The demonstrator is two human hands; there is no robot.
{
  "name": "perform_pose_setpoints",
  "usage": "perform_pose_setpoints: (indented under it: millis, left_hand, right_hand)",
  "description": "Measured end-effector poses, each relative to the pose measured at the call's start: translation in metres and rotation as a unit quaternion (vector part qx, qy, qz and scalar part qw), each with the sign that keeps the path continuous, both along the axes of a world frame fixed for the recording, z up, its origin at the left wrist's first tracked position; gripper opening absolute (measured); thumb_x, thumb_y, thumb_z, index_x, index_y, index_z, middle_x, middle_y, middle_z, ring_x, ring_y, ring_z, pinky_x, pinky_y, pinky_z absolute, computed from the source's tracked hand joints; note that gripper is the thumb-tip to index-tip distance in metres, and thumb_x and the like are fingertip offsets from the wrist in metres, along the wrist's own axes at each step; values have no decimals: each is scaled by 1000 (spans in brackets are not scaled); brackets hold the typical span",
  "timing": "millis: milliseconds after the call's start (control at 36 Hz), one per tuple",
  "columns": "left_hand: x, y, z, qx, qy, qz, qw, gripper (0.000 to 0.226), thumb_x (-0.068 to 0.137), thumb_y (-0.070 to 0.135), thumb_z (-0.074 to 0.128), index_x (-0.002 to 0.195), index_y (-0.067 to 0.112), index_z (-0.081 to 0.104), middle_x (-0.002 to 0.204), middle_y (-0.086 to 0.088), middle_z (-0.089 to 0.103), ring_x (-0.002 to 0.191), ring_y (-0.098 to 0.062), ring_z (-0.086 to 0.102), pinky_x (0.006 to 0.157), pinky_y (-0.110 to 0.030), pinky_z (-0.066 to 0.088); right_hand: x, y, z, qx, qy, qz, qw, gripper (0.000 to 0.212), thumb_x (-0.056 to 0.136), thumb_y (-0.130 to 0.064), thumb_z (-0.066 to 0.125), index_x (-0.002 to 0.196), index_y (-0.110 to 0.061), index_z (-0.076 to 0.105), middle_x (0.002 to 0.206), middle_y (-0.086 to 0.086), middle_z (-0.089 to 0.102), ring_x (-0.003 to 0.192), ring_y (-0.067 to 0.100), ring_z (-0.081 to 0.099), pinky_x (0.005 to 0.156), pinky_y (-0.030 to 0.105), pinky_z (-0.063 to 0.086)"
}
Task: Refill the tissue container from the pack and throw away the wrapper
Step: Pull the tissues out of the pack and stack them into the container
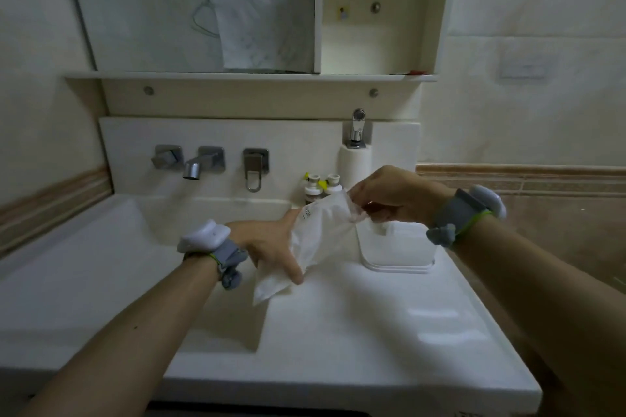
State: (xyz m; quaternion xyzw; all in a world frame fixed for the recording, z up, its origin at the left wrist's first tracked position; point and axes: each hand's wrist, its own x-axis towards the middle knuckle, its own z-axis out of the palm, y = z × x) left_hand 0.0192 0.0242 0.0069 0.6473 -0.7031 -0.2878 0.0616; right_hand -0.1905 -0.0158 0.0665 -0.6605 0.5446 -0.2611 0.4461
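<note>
Bathroom vanity is filling my view: a white desk with the sink basin on the left, wall taps behind it, and two small toiletry bottles standing against the backsplash. I am holding the tissue pack tilted in the air, just above the desk and touching the near-left edge of the tissue container, which is sitting on the desk at the right. My left hand is gripping the lower half of the pack, thumb across its front. My right hand is pinching the crinkled clear wrapper end at the top of the pack, directly over the container.

Judging by this, I am only at the opening step: the wrapper is looking bunched and perhaps starting to tear, but the tissues are staying inside the pack. I cannot tell how full the container is, though a little white is showing in it. Pulling the tissues out, loading them and binning the wrapper are all remaining; no bin is showing.
</note>
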Motion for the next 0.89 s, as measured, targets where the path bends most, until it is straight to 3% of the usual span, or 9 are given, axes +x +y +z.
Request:
perform_pose_setpoints:
  millis: [111, 167, 222, 306, 389, 500, 694, 778, 889]
  left_hand:
    - [6, 4, 0, -30, -15, -31, 999, 117, 60, 25, 90, 148, 30, 12, 135, -1, 49, 118, -25, 50, 104, -40, 44]
    - [8, 4, -1, -25, 1, -32, 999, 114, 58, 22, 90, 145, 32, 18, 130, 0, 52, 115, -24, 52, 102, -41, 45]
    - [9, 4, -2, -26, 17, -33, 999, 108, 54, 21, 90, 140, 34, 26, 124, 2, 55, 112, -23, 54, 99, -42, 48]
    - [10, 4, -2, -17, 47, -31, 998, 83, 57, 9, 85, 126, 32, 43, 111, 2, 60, 105, -24, 58, 90, -38, 53]
    - [10, 6, 1, 1, 72, -23, 997, 73, 62, 1, 79, 124, 26, 51, 111, -5, 63, 103, -27, 61, 87, -42, 56]
    - [9, 2, 1, 0, 105, 0, 994, 72, 65, -4, 74, 126, 25, 52, 112, -9, 63, 100, -27, 61, 81, -40, 56]
    - [12, -2, -4, 0, 162, 32, 986, 67, 64, -9, 69, 121, 26, 57, 111, -11, 63, 97, -27, 59, 74, -36, 54]
    - [12, -2, -4, 4, 184, 41, 982, 70, 63, -10, 67, 123, 25, 58, 114, -11, 63, 100, -29, 58, 73, -34, 53]
    - [14, 0, -1, 2, 207, 47, 977, 75, 48, 1, 65, 119, 22, 61, 114, -13, 64, 103, -32, 59, 74, -35, 54]
  right_hand:
    - [-2, 7, -1, -116, 163, 77, 977, 26, 85, 3, 62, 102, -13, 73, 94, 6, 70, 59, 11, 58, 61, 27, 51]
    - [0, 9, -4, -179, 285, 122, 934, 34, 85, -1, 63, 112, -20, 71, 101, 1, 71, 60, 7, 60, 59, 21, 51]
    - [2, 11, -8, -249, 386, 148, 876, 39, 83, -9, 65, 118, -27, 69, 107, 1, 70, 75, 13, 60, 66, 22, 47]
    - [3, 15, -17, -309, 450, 171, 820, 44, 81, -22, 69, 123, -35, 63, 114, 1, 66, 98, 22, 58, 83, 31, 46]
    - [7, 22, -20, -285, 467, 202, 812, 40, 83, -25, 69, 122, -32, 64, 112, 3, 66, 102, 26, 60, 90, 35, 48]
    - [12, 29, -18, -267, 452, 214, 824, 27, 93, -12, 51, 114, -17, 67, 103, 5, 65, 88, 22, 56, 79, 30, 45]
    - [12, 31, -26, -241, 454, 240, 824, 40, 91, -24, 60, 131, -22, 55, 124, 8, 60, 112, 28, 58, 95, 34, 47]
    - [14, 33, -30, -275, 460, 232, 812, 38, 91, -19, 57, 129, -20, 56, 121, 10, 61, 108, 28, 57, 87, 32, 46]
    - [20, 35, -39, -380, 456, 204, 778, 25, 88, -22, 59, 112, -18, 64, 104, 10, 65, 92, 28, 60, 73, 32, 44]
